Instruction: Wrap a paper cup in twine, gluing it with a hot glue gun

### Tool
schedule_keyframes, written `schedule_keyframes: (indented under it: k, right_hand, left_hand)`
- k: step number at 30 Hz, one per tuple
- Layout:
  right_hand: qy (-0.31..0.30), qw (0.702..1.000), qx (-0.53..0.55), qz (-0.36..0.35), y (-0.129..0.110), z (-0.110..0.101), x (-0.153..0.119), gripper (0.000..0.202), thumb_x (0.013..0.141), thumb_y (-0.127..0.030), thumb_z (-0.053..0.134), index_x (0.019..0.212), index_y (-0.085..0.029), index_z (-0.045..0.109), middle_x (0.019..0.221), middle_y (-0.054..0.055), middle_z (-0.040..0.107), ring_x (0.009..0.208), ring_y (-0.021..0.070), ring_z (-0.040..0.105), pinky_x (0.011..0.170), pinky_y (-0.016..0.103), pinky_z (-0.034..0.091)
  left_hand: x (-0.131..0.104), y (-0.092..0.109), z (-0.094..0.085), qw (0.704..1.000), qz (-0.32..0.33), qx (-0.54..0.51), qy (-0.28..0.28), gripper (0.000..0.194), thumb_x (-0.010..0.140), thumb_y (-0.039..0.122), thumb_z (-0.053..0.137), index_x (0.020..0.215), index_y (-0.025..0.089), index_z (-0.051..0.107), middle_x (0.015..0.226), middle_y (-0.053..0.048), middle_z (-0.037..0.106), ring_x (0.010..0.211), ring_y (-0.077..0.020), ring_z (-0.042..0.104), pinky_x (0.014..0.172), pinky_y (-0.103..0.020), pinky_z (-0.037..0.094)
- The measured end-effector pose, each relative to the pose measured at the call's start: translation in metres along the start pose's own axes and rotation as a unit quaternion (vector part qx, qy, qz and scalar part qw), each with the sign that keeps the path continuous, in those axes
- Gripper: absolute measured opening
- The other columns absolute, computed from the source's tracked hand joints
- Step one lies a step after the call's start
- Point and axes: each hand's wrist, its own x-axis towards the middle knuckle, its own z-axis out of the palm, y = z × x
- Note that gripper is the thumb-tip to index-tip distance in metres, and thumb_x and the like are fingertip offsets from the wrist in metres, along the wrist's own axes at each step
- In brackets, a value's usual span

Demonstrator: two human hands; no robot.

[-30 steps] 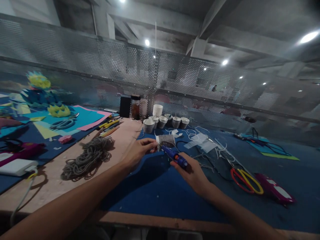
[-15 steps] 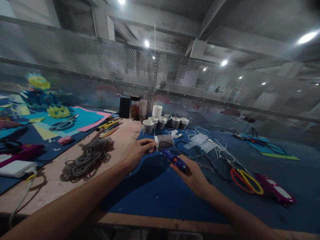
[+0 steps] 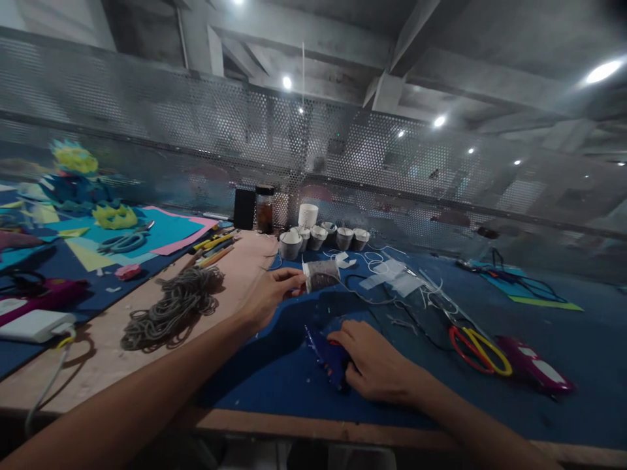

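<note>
Currently, left hand: gripping the white rim of a small cup wrapped in grey cord [image 3: 322, 275], fingers and thumb of the left hand [image 3: 274, 294] pinched at its left end.
Cup position: tipped on its side, held above the blue-covered counter [image 3: 274, 391], rim end to the left; a thin grey cord trails from it to the right.
Right hand: the right hand [image 3: 375, 359] is closed on the right side of a dark blue plastic glue gun [image 3: 326, 356], apart from the cup and nearer the counter's front edge. Whether the gun's weight rests on the counter cannot be told.
Cord: a loose tangled heap of grey cord [image 3: 171, 310] lies left of the left forearm.
Cup row: more grey-sided cups with white insides [image 3: 291, 247] stand upright beyond the held one, before a stack of plain white cups [image 3: 308, 214].
Right side: scissors with red and yellow handles [image 3: 473, 334] lie beside a glossy purple device [image 3: 536, 369].
Back: a dark-lidded clear jar [image 3: 265, 212] stands near a perforated metal screen [image 3: 245, 124].
</note>
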Motion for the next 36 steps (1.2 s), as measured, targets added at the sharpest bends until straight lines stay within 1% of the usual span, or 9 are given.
schedule_keyframes:
  k: [2,4,8,9,11,15,20,28,36]
  right_hand:
    - [0.013,1.0,0.01,-0.01,0.002,-0.002,0.001,0.051,0.076,-0.012,0.056,0.127,-0.019,0.053,0.109,0.009,0.056,0.099,0.0242,0.052,0.089,0.04,0.041]
    - [0.05,0.998,0.041,-0.011,0.006,-0.007,0.004,0.044,0.082,-0.015,0.059,0.126,-0.021,0.054,0.111,0.008,0.057,0.102,0.0232,0.053,0.091,0.038,0.042]
    - [0.194,0.98,0.047,0.02,0.016,-0.025,0.025,0.021,0.095,-0.029,0.056,0.115,-0.022,0.057,0.104,0.006,0.059,0.098,0.0216,0.056,0.087,0.036,0.044]
    - [0.229,0.972,0.03,0.031,0.019,-0.029,0.033,0.02,0.095,-0.03,0.057,0.114,-0.022,0.057,0.104,0.007,0.06,0.098,0.022,0.056,0.087,0.036,0.044]
    - [0.263,0.964,-0.015,0.036,0.023,-0.036,0.046,0.024,0.092,-0.032,0.062,0.113,-0.022,0.056,0.106,0.007,0.06,0.101,0.0243,0.055,0.088,0.038,0.044]
    - [0.268,0.959,-0.08,0.038,0.028,-0.039,0.063,0.019,0.09,-0.032,0.066,0.104,-0.021,0.06,0.103,0.007,0.06,0.099,0.025,0.055,0.085,0.038,0.042]
    - [0.27,0.958,-0.094,0.019,0.03,-0.034,0.067,0.003,0.092,-0.024,0.061,0.095,-0.022,0.063,0.097,0.006,0.062,0.095,0.0232,0.057,0.081,0.036,0.039]
    - [0.316,0.947,0.053,0.034,0.023,-0.051,0.077,0.004,0.088,-0.018,0.063,0.089,-0.021,0.061,0.084,0.0,0.068,0.081,0.0176,0.063,0.084,0.034,0.043]
    - [0.313,0.939,0.132,0.047,0.019,-0.061,0.088,0.006,0.088,-0.021,0.06,0.09,-0.02,0.066,0.082,0.001,0.069,0.076,0.0159,0.063,0.073,0.028,0.047]
  left_hand:
    - [0.0,-0.001,0.0,1.0,-0.002,0.0,-0.001,0.021,0.076,0.033,0.077,0.081,0.013,0.073,0.076,-0.003,0.066,0.073,-0.012,0.058,0.07,-0.025,0.047]
    - [0.0,-0.001,0.0,1.0,-0.005,0.003,0.0,0.021,0.075,0.033,0.077,0.082,0.014,0.073,0.076,-0.003,0.066,0.072,-0.0121,0.058,0.071,-0.025,0.047]
    - [-0.002,0.001,0.003,1.0,-0.015,0.024,-0.013,0.022,0.075,0.034,0.078,0.083,0.014,0.073,0.073,-0.002,0.066,0.071,-0.0115,0.058,0.071,-0.024,0.046]
    - [-0.002,0.002,0.003,0.999,-0.017,0.03,-0.016,0.022,0.075,0.034,0.078,0.083,0.014,0.073,0.073,-0.002,0.066,0.07,-0.011,0.058,0.07,-0.023,0.046]
    - [-0.003,0.004,0.005,0.999,-0.021,0.037,-0.019,0.021,0.075,0.033,0.078,0.082,0.014,0.073,0.072,-0.002,0.066,0.07,-0.0103,0.058,0.069,-0.022,0.045]
    - [-0.004,0.005,0.005,0.999,-0.03,0.035,-0.018,0.02,0.074,0.033,0.079,0.081,0.015,0.073,0.07,-0.001,0.066,0.067,-0.0095,0.057,0.067,-0.021,0.045]
    - [-0.004,0.006,0.006,0.999,-0.016,0.039,-0.027,0.019,0.074,0.033,0.078,0.08,0.015,0.073,0.07,-0.001,0.066,0.065,-0.0098,0.056,0.068,-0.023,0.046]
    - [-0.009,0.013,0.013,0.997,-0.01,0.079,-0.016,0.018,0.072,0.031,0.078,0.078,0.015,0.074,0.07,-0.002,0.067,0.065,-0.0114,0.057,0.071,-0.025,0.047]
    - [-0.009,0.012,0.014,0.995,-0.008,0.085,-0.047,0.018,0.071,0.031,0.078,0.076,0.015,0.073,0.066,-0.001,0.066,0.064,-0.0116,0.056,0.068,-0.026,0.045]
